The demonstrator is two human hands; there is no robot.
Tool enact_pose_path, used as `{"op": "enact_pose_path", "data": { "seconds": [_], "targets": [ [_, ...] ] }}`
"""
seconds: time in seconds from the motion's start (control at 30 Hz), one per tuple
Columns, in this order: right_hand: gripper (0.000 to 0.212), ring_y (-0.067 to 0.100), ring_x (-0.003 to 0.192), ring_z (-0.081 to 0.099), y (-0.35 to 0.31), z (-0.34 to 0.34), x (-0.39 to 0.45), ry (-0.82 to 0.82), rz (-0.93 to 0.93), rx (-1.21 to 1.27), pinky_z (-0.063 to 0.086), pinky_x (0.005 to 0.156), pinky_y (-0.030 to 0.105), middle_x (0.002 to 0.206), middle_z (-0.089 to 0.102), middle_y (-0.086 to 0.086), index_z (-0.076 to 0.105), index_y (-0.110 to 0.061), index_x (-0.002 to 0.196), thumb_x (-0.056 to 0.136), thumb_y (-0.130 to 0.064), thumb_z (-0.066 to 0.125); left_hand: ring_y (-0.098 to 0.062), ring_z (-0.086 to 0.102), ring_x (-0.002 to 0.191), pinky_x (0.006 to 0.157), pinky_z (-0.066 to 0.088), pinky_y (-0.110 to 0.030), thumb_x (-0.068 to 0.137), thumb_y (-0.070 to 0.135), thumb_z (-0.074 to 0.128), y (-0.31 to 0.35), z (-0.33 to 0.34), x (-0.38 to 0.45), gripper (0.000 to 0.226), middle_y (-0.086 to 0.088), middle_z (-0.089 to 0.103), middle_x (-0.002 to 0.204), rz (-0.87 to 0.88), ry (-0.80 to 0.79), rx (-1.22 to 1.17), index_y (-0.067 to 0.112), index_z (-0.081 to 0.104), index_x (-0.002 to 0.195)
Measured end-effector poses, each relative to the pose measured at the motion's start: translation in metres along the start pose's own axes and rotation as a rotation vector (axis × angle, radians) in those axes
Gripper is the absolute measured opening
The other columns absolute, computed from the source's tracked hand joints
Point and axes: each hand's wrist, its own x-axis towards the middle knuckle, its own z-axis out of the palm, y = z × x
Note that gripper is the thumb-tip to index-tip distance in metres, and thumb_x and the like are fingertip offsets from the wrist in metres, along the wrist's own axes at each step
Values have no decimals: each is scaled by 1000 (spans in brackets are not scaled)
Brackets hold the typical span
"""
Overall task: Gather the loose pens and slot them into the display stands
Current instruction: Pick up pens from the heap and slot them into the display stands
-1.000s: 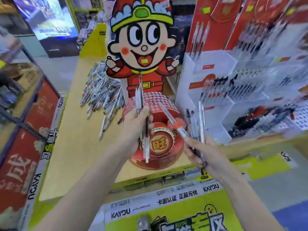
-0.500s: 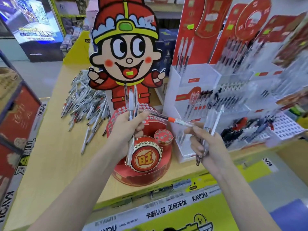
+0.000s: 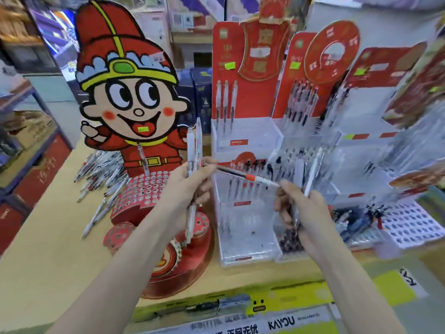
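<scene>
Single head-worn view, looking forward and down, close over a shop counter [image 3: 55, 256], edges seemingly blurred

Left hand [image 3: 190, 186] bare; right hand [image 3: 304, 208] bare; forearms unsleeved

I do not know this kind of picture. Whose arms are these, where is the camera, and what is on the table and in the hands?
No machine here: a person wears a camera on the head, so you look down along both arms. The left hand grips a few upright pens. The right hand grips other pens, and one pen with an orange band spans between both hands. On the table stand a red cartoon stand, clear display stands and a pile of loose pens.
</scene>
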Motion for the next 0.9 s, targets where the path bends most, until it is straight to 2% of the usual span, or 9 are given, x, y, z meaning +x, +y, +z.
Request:
{"op": "enact_pose_path", "data": {
  "seconds": [0.1, 0.23, 0.37, 0.43, 0.5, 0.57, 0.67, 0.77, 0.9],
  "targets": [
    [24, 11, 35, 34, -18, -25, 11, -57, -17, 50, 25, 37, 18, 62, 65, 9, 62, -4, 81, 90, -25, 55, -3, 34, 43, 34, 24, -14, 93, 2, 48, -1, 33, 5, 14, 11, 44, 52, 41, -5, 79, 13, 55, 87],
    [27, 9, 34, 33, -40, -43, 26, -40, -59, 174, 24, 35, 17, 58, 58, 4, 58, -12, 64, 91, -17, 56, -4, 39, 45, 34, 25, -15, 91, 6, 53, -1, 63, 5, 11, 5, 46, 57, 37, 4, 111, 13, 61, 92],
    [42, 10, 33, 32, -48, -50, 33, -81, -156, 123, 23, 36, 19, 61, 49, 14, 63, -18, 49, 91, -14, 56, -4, 44, 47, 35, 28, -14, 90, 14, 59, -2, 74, 8, 6, 0, 59, 68, -32, 171, 24, 9, 61, 92],
    [30, 10, 34, 32, -51, -51, 31, -115, -187, 144, 23, 36, 19, 63, 48, 13, 64, -18, 59, 89, -14, 58, -6, 46, 51, 36, 30, -14, 89, 12, 60, -3, 74, 7, 3, 1, 63, 67, -53, 177, 59, 9, 60, 89],
    [7, 8, 35, 32, -55, -49, 30, -167, -205, 277, 20, 37, 19, 62, 52, 5, 63, -13, 81, 84, -16, 58, -6, 45, 54, 36, 30, -15, 88, 10, 61, -4, 73, 6, 2, 3, 64, 63, -64, 133, 136, 9, 60, 89],
    [16, 7, 36, 32, -58, -45, 28, -200, -205, 389, 19, 38, 21, 62, 54, -3, 61, -12, 94, 80, -18, 57, -5, 44, 52, 37, 29, -15, 88, 8, 60, -6, 70, 6, 1, 1, 66, 67, -77, 104, 176, 8, 60, 88],
    [11, 6, 35, 31, -64, -37, 25, -190, -234, 436, 20, 37, 20, 59, 51, -3, 69, -17, 82, 80, -18, 58, -5, 42, 47, 37, 28, -16, 87, 4, 61, -11, 67, 6, 5, -3, 70, 72, -84, 69, 214, 8, 59, 84],
    [25, 6, 34, 30, -68, -31, 24, -150, -256, 434, 19, 37, 19, 55, 47, -1, 69, -20, 61, 83, -15, 59, -4, 42, 45, 37, 29, -16, 86, 2, 60, -16, 63, 3, 6, -1, 69, 68, -99, 47, 217, 7, 58, 83],
    [11, 8, 37, 31, -66, -24, 27, -22, -350, 135, 27, 37, 19, 47, 42, -3, 68, -7, 93, 86, -14, 64, -10, 47, 52, 36, 29, -18, 84, 2, 63, -18, 56, 2, 7, -3, 60, 57, -66, 76, 232, 8, 59, 82]
  ]
}}
